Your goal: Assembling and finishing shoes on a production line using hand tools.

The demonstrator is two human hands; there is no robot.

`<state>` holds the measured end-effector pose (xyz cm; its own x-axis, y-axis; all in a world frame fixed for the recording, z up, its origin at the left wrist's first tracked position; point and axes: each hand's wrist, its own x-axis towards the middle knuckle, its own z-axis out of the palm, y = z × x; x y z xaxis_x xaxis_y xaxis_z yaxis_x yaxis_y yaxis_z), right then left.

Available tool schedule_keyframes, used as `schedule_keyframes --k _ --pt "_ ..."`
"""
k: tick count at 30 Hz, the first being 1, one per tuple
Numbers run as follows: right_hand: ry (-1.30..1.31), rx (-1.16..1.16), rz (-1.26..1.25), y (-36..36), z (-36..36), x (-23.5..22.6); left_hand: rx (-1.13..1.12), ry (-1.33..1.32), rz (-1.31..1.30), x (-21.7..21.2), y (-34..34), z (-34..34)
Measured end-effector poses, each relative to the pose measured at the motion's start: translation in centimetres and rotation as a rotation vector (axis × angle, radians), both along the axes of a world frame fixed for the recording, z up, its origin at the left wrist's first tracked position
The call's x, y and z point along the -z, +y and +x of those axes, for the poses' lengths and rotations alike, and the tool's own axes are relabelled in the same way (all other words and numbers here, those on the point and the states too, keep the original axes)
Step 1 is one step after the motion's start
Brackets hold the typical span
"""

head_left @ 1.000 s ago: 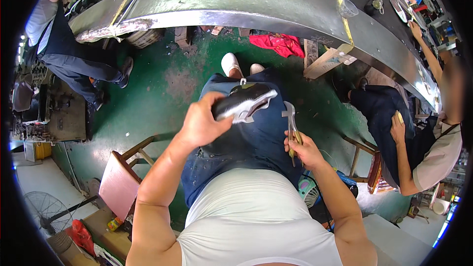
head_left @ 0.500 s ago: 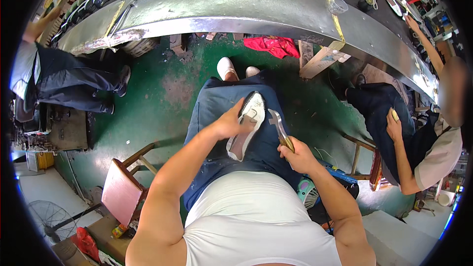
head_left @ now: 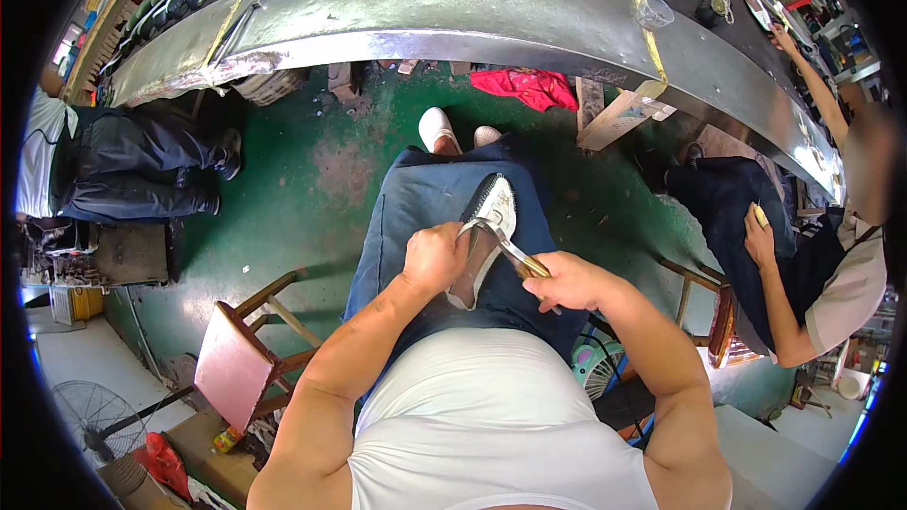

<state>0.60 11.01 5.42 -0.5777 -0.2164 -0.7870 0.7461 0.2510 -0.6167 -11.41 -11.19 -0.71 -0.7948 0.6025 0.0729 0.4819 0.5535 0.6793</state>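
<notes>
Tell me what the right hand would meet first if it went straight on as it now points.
Likely the shoe on the lap; but depth is unclear, so the right hand might pass above it to the left hand.

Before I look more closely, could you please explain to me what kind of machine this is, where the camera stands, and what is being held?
There is no machine here: a person works with two bare hands. Every picture comes from one wide camera worn on the person's head and looking down, so straight edges look bent.

The right hand holds a tool with a curved metal head and a yellowish-brown handle. The left hand is at the left side of a shoe, which lies on the person's blue-clothed lap, its pale underside up. The tool's head is over the shoe; whether they touch is hard to tell.

Beyond the feet runs a metal-edged bench with a clear cup on it.
</notes>
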Motion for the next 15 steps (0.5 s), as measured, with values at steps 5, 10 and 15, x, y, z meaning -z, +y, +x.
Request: schedule_keyframes --k 5,10,15 --pt "-0.127 0.018 -0.13 1.0 -4.2 -3.4 0.014 0.032 -0.027 -1.4 0.2 0.9" --pt "0.204 -0.587 0.465 0.3 -6.4 -4.8 -0.189 -0.413 0.17 3.4 0.3 -0.9" --pt "-0.114 0.146 -0.141 0.1 -3.5 -2.1 -0.187 -0.999 0.446 9.7 0.5 -0.5"
